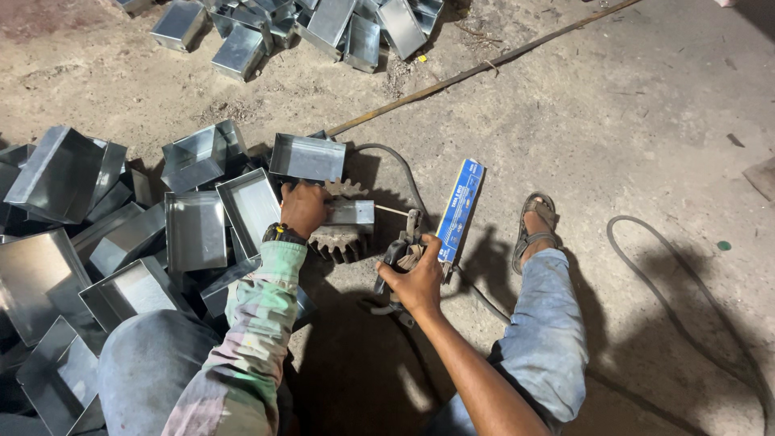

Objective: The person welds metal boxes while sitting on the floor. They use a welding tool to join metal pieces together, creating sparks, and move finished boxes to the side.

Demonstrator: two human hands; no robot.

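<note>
Workpiece: a small sheet-metal box lies on a toothed gear wheel on the dusty concrete floor, in front of the seated person's knees.
Left hand: the left hand is pressed down on the box's left end, fingers curled over it.
Right hand: the right hand is closed round an electrode holder, its rod pointing at the box's right end.
Risk: judged from here, the steadying fingers sit close to the rod tip; a slip could burn them, and the sandalled foot is bare to sparks.
Snags: the cable loops behind the gear and may drag; a blue electrode packet lies just beside the holder.
Edges: sharp-rimmed tray piles crowd the left.
Room: open floor lies right, past the hose.
</note>
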